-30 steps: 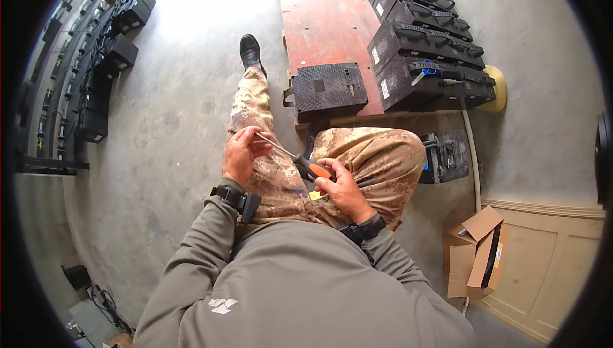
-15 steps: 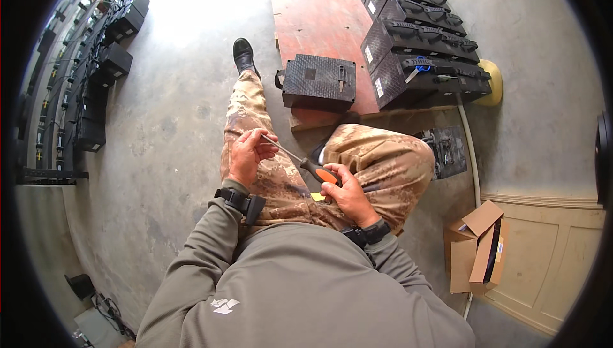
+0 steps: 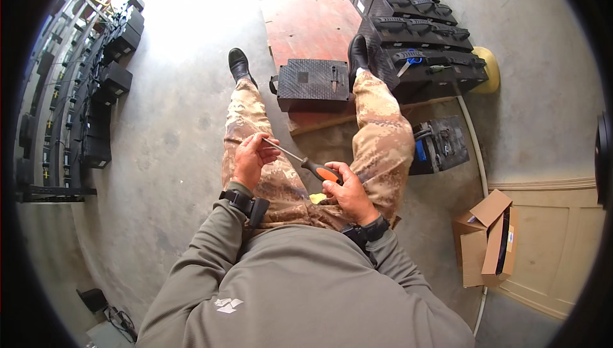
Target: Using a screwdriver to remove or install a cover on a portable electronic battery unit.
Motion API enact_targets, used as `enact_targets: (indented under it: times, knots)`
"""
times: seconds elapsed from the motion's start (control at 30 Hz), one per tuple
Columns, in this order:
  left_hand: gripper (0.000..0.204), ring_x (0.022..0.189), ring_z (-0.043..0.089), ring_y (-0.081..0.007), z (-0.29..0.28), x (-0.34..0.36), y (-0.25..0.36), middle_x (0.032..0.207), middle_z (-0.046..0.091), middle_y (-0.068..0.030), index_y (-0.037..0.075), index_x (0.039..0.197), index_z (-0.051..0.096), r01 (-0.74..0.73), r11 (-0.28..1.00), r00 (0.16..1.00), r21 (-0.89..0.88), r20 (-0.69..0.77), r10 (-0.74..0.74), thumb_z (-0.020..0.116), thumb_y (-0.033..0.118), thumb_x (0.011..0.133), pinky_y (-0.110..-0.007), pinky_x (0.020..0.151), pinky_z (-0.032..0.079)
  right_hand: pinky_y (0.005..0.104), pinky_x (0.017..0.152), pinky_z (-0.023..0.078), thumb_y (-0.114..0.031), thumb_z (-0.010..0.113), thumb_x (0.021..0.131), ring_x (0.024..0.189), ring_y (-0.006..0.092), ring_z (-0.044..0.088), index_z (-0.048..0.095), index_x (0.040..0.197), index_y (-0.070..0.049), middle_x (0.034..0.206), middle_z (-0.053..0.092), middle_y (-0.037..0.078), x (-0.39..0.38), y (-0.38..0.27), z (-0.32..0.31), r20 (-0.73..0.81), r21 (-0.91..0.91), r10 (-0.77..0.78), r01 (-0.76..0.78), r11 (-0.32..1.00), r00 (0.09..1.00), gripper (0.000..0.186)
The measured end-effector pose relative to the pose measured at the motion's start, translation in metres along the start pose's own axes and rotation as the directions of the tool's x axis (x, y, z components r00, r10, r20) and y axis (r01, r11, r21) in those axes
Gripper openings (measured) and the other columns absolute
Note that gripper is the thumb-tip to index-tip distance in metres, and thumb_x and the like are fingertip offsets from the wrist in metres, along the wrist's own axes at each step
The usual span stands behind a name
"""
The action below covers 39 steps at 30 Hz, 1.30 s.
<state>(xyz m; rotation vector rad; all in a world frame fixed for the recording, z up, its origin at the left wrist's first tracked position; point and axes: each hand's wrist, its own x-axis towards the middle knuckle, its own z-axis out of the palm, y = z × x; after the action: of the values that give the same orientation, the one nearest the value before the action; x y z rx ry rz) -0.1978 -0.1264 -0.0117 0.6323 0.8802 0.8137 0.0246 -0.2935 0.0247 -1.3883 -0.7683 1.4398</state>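
Note:
A screwdriver (image 3: 310,164) with a black and orange handle and a thin metal shaft lies across my lap, held above my thighs. My right hand (image 3: 348,193) grips its handle. At the other end, the fingers of my left hand (image 3: 253,158) pinch the tip of the shaft. Just below the handle, a small yellow thing (image 3: 317,198) shows between my legs; its kind is unclear. Ahead of my hands, between my feet, a black box (image 3: 313,85) with a side handle rests on a red board (image 3: 311,22). A small tool-like item (image 3: 334,76) lies on the box's top.
Rows of black boxes with handles (image 3: 415,41) stand at the far right, with blue-handled scissors (image 3: 408,62) on them. A black panel (image 3: 450,143) and an open cardboard box (image 3: 476,252) lie on the right floor. Racks with black units (image 3: 96,112) line the left.
My right leg, folded before, is now stretched forward with its shoe beside the black box. The panel on the right is more uncovered. Both hands keep the same hold on the screwdriver.

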Motion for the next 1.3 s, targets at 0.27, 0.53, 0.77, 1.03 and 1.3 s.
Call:
enact_targets:
  times: [0.27, 0.53, 0.77, 1.03, 1.3]
  knots:
    - [0.023, 0.074, 0.070, -0.0230, -0.018, -0.002, -0.015, 0.095, 0.071, -0.0155, 0.006, 0.108, 0.058, 0.021, 0.999, 0.995, 0.028, -0.103, -0.018, 0.049, 0.027, 0.103, -0.033, 0.065, 0.059, 0.0248, 0.068, 0.053, -0.006, 0.063, 0.091, 0.077, 0.0079, 0.060, 0.049, 0.129, -0.002, 0.102, 0.061, 0.004, 0.026, 0.029, -0.009, 0.132, 0.179, 0.136, -0.159, 0.971, 0.982, 0.040]
    - [0.023, 0.077, 0.070, -0.0260, -0.024, 0.005, -0.011, 0.095, 0.070, -0.0168, 0.006, 0.107, 0.058, 0.047, 0.999, 0.991, -0.024, -0.121, -0.050, 0.049, 0.026, 0.103, -0.037, 0.069, 0.059, 0.0248, 0.067, 0.054, -0.005, 0.062, 0.092, 0.077, 0.0081, 0.061, 0.050, 0.128, -0.003, 0.103, 0.062, 0.005, 0.037, 0.034, -0.010, 0.142, 0.193, 0.133, -0.159, 0.968, 0.981, 0.038]
    - [0.022, 0.078, 0.071, -0.0261, -0.019, 0.010, -0.013, 0.097, 0.071, -0.0178, 0.007, 0.108, 0.058, 0.044, 0.999, 0.994, -0.032, -0.100, -0.047, 0.048, 0.025, 0.104, -0.037, 0.069, 0.060, 0.0258, 0.065, 0.055, -0.007, 0.063, 0.092, 0.077, 0.0087, 0.061, 0.049, 0.129, -0.005, 0.102, 0.060, 0.005, 0.042, 0.039, -0.021, 0.161, 0.291, 0.176, -0.217, 0.932, 0.971, 0.039]
    - [0.026, 0.076, 0.070, -0.0224, 0.005, 0.025, -0.020, 0.097, 0.071, -0.0150, 0.007, 0.111, 0.059, 0.062, 0.998, 0.994, 0.015, -0.095, -0.060, 0.047, 0.029, 0.104, -0.034, 0.068, 0.059, 0.0258, 0.072, 0.056, -0.002, 0.057, 0.093, 0.082, 0.0128, 0.065, 0.047, 0.131, -0.001, 0.106, 0.059, 0.008, 0.036, 0.038, -0.033, 0.088, 0.325, 0.139, -0.161, 0.932, 0.986, 0.040]
    - [0.034, 0.077, 0.070, -0.0187, 0.045, 0.042, -0.003, 0.101, 0.071, -0.0134, 0.004, 0.123, 0.057, -0.046, 0.997, 0.999, 0.056, -0.015, 0.046, 0.053, 0.031, 0.102, -0.029, 0.069, 0.057, 0.0307, 0.076, 0.056, -0.005, 0.060, 0.094, 0.085, 0.0160, 0.065, 0.047, 0.134, -0.004, 0.115, 0.060, 0.006, 0.054, 0.042, -0.051, 0.159, 0.576, 0.144, -0.210, 0.790, 0.977, 0.042]
